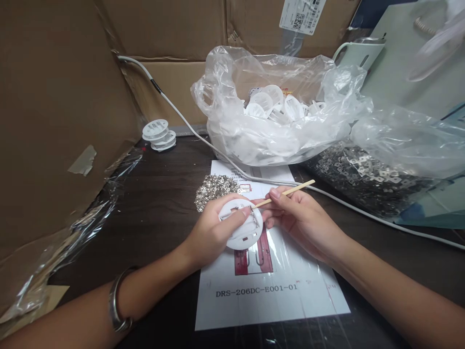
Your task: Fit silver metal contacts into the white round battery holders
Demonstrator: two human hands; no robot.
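My left hand (pixel 214 230) grips a round white plastic part (pixel 241 238) with slots, its thumb pressed across the face. Between the thumb and fingers of my right hand (pixel 296 211) is a thin wooden stick (pixel 290 191), slanting down to the left. The stick's tip meets the upper right of the white part, close to my left thumb. Just behind my left hand lies a heap of small metal pieces (pixel 217 190). Under both hands is a printed sheet (pixel 254 310) with a red picture, partly covered by them.
A clear plastic bag (pixel 279 145) of white round parts stands behind the sheet. Another bag (pixel 385 179) of metal pieces is at right. White parts are stacked (pixel 160 134) at back left. A white cable (pixel 189 128) crosses the dark table (pixel 160 194). Cardboard (pixel 54 97) walls the left.
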